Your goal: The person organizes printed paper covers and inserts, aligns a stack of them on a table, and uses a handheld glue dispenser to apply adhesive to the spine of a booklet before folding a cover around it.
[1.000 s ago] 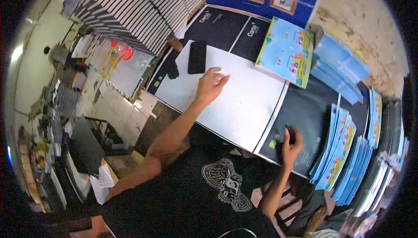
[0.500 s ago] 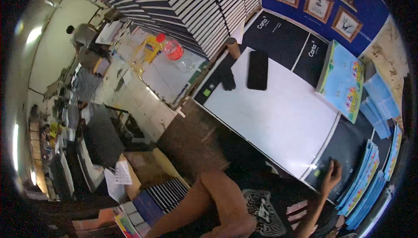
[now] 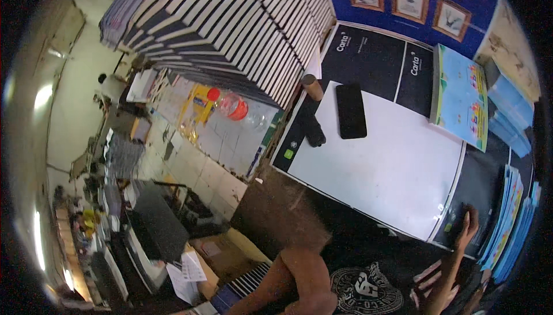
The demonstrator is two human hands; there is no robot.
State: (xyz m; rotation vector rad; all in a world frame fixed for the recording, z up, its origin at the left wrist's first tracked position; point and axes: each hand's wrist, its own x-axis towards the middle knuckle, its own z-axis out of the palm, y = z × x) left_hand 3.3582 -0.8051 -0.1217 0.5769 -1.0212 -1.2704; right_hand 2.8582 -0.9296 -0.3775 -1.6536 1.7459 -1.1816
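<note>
Dark tabletop point(image 3: 374, 61) bears 1 white sheet point(image 3: 391, 177). At near right, the right hand point(image 3: 469, 227) curls loosely beside piled blue booklets point(image 3: 502, 217); whether it grips anything, I cannot tell. Light movements should avoid toppling them. Left hand: out of view.

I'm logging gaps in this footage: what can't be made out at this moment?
All in the head view:
- Left hand: out of frame; the lower edge cuts off the bare left forearm.
- Right hand: its palm is turned away, so whether it holds something small is unclear.
- Small, elongated black object: too dark to identify.
- Dark-and-white striped stack: partly hidden by the forearm.
- Distant person: too small and blurred to tell their activity.
</note>
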